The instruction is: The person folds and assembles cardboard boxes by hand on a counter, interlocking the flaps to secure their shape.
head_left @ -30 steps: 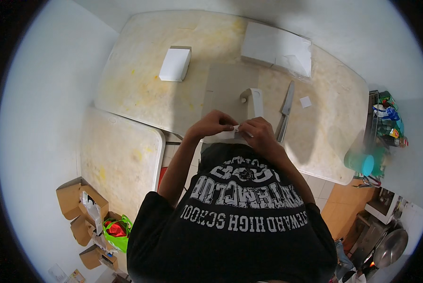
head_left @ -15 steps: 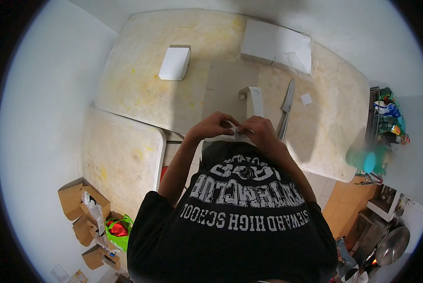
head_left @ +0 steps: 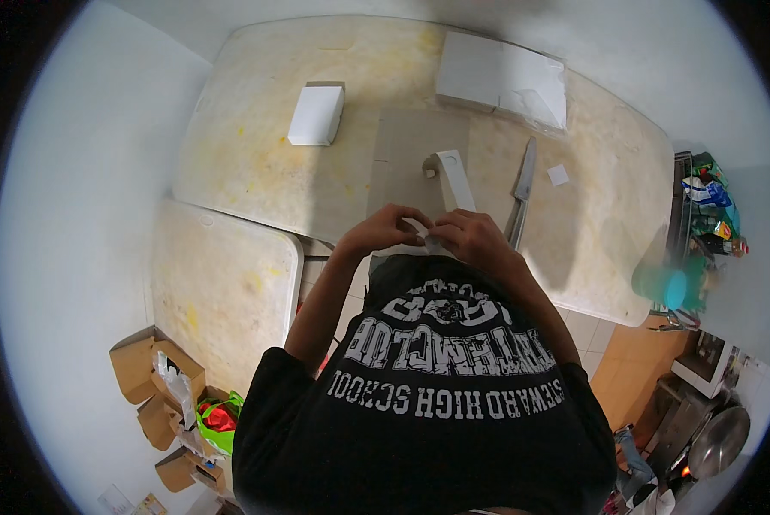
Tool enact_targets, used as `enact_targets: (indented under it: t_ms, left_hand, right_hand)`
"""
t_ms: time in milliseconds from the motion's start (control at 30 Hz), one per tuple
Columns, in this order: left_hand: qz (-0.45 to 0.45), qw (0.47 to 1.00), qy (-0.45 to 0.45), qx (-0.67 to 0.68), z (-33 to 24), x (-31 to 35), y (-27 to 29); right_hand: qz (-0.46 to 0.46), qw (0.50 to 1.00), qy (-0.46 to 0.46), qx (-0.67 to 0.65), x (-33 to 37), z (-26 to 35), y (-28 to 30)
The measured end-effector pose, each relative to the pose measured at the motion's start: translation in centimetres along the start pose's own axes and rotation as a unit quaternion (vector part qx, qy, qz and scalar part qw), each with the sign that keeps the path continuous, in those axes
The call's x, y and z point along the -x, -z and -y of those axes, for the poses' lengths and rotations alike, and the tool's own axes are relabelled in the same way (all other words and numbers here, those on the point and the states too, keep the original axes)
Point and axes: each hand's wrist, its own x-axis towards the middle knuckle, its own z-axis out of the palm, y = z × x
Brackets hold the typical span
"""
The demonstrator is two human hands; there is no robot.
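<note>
Two hands, left hand (head_left: pixel 391 228) and right hand (head_left: pixel 472 233), are pinching a small white piece (head_left: pixel 434 245) at the near edge of the tabletop (head_left: pixel 256 120). Beside the right hand a knife (head_left: pixel 525 178) is lying; careless sweeping could be causing a cut.

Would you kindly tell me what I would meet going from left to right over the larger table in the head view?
Small white box, left hand, right hand, knife, small white square.
</note>
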Motion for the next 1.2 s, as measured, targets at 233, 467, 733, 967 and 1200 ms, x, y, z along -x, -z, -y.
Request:
enact_targets:
  t_ms: [233,467,733,967,1200]
  left_hand:
    - [0.004,1.000,0.001,0.022,0.4,0.0,-0.7]
    - [0.019,0.999,0.006,0.049,1.0,-0.4,-0.9]
    - [0.027,1.000,-0.002,0.006,-0.3,0.3,-1.8]
    - [-0.011,1.000,0.005,-0.013,-1.8,1.0,-3.5]
    - [-0.064,0.987,0.003,-0.151,-1.9,1.3,-3.9]
  right_hand:
    - [0.027,0.999,0.035,0.013,0.5,-0.3,0.5]
    - [0.048,0.999,-0.010,0.008,0.5,0.1,0.6]
    - [0.054,0.985,-0.091,-0.135,0.3,-1.0,0.3]
    - [0.155,0.924,-0.277,-0.214,-0.6,-0.3,1.9]
    - [0.202,0.942,-0.185,-0.193,-0.9,-0.9,2.0]
